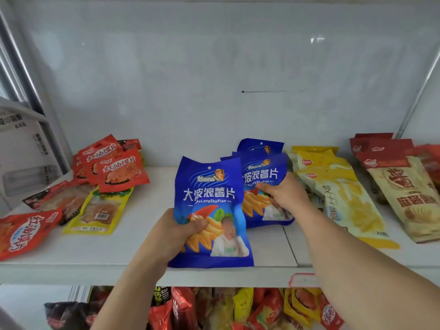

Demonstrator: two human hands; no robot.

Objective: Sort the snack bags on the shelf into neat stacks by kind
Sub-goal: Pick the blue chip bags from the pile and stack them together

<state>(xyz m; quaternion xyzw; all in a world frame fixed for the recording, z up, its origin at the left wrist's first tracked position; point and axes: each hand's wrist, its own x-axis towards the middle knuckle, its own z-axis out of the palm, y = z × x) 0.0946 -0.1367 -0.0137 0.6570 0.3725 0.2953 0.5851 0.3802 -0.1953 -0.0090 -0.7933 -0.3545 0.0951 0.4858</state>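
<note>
A blue chip bag (209, 198) is held upright at the front of the white shelf (107, 253), with my left hand (176, 234) gripping its lower left corner. Just behind and to the right lies a stack of the same blue bags (264, 172); my right hand (283, 194) grips the top one near its middle. Red bags (119, 167) lie piled at the left back. Another red bag (26, 232) lies alone at the far left front. Yellow bags (338, 186) are stacked to the right of the blue stack.
Beige-and-red bags (402, 186) overlap at the far right. A yellow clear-window pack (100, 210) and a dark red pack (54, 198) lie loose at the left. Mixed snack bags (238, 308) fill the shelf below. A white back wall (214, 79) closes the shelf.
</note>
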